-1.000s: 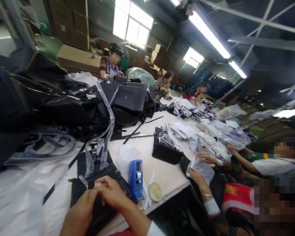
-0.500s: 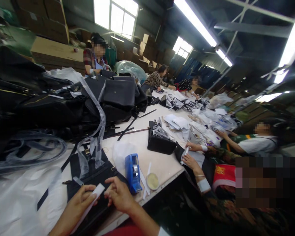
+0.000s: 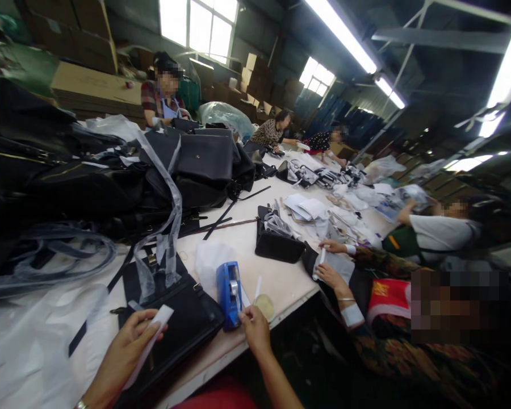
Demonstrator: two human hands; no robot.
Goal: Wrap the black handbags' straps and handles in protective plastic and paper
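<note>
My left hand (image 3: 125,347) is closed on a white strip (image 3: 153,334) that lies over a black handbag (image 3: 176,325) at the table's near edge. My right hand (image 3: 254,330) has reached right of the bag. Its fingertips pinch at thin white strips (image 3: 255,288) lying between a blue tape dispenser (image 3: 229,294) and a small round yellowish dish (image 3: 264,306). What the right fingers hold is too small to name.
A heap of black bags (image 3: 111,176) with clear plastic straps fills the left and far side of the long white table (image 3: 247,250). Another black bag (image 3: 279,247) lies mid-table. A person's hands (image 3: 330,267) work on my right. Several other people sit farther along.
My hands have come apart. The left one kept the white strip over the black bag; the right one moved right, past the blue tape dispenser, to the thin strips.
</note>
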